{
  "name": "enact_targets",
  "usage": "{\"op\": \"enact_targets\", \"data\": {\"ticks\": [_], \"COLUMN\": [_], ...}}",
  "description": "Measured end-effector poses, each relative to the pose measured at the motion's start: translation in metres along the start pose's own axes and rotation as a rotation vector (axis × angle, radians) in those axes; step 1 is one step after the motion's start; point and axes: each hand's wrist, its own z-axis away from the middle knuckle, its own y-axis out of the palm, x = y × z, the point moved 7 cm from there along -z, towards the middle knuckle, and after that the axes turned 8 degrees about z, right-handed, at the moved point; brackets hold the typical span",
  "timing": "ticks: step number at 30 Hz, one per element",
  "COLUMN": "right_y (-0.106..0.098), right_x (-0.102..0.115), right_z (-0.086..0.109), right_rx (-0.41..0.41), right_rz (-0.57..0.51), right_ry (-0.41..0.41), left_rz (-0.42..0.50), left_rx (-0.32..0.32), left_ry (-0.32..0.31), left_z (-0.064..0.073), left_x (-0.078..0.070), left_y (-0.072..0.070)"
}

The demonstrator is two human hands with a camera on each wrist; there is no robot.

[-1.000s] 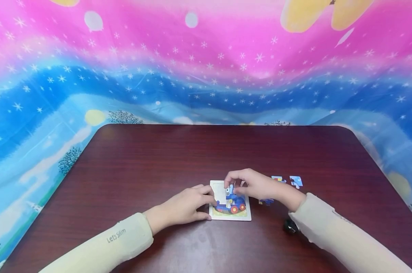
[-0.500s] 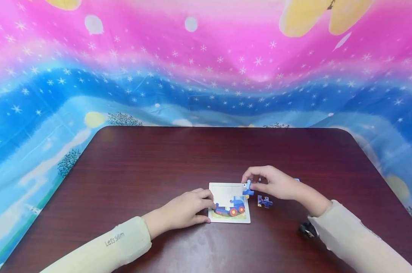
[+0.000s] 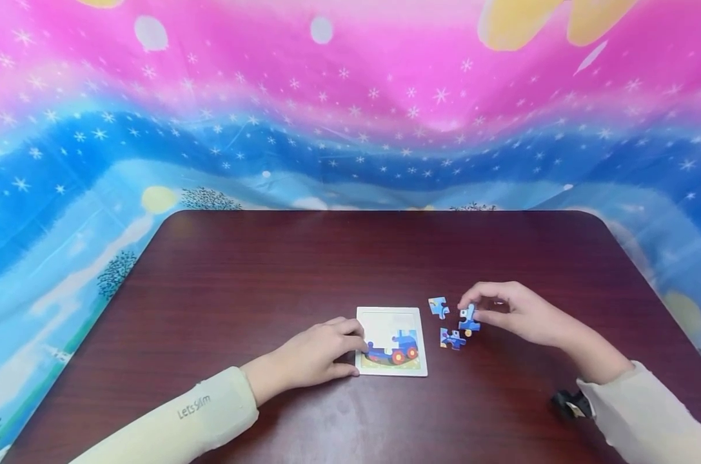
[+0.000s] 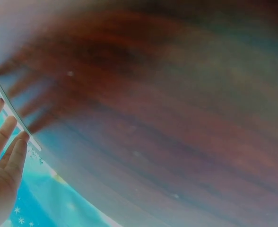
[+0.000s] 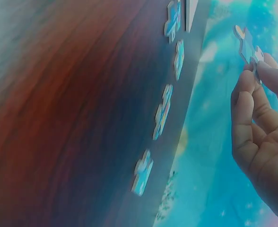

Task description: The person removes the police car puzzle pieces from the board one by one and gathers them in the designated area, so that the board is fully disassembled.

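Observation:
A square jigsaw tray (image 3: pixel 379 324) with a pale frame lies on the table, its lower part filled by a blue train with red wheels. My left hand (image 3: pixel 324 351) rests along the tray's left edge; in the left wrist view its fingers (image 4: pixel 2 137) are fairly straight at that edge. To the right, my right hand (image 3: pixel 521 316) pinches a blue jigsaw piece (image 3: pixel 468 318) between thumb and fingers. That piece (image 5: pixel 246 47) shows tilted above the table in the right wrist view. Two loose pieces are near it, a light blue one (image 3: pixel 438 307) and a darker blue one (image 3: pixel 451 339).
Several loose pieces stand out in a row in the right wrist view, among them a pale blue piece (image 5: pixel 142 174) and a multicoloured one (image 5: pixel 162 112). The dark red wooden table (image 3: pixel 304 264) backs onto a patterned pink and blue cloth (image 3: pixel 350 122).
My right hand has carried the blue piece from over the tray out to the right, uncovering the tray's upper part and loose pieces. The left hand has stayed at the tray edge.

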Motion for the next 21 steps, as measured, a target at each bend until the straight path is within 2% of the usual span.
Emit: {"op": "enact_targets", "data": {"ticks": [3,8,16,21], "right_y": [-0.003,-0.002,0.007,0.011], "right_x": [-0.005,-0.017,-0.029,-0.032], "right_z": [0.008,0.017,0.021,0.021], "right_rx": [-0.010,0.018,0.121,0.142], "right_rz": [-0.003,-0.008,-0.039,-0.033], "right_ry": [-0.005,0.016,0.029,0.033], "left_rz": [0.006,0.007,-0.007,-0.012], "left_rx": [-0.001,-0.001,-0.013,0.010], "left_ry": [0.000,0.008,0.012,-0.003], "left_z": [0.000,0.000,0.000,-0.001], "left_x": [-0.001,-0.001,0.000,0.000], "left_y": [0.000,0.001,0.000,0.001]}}
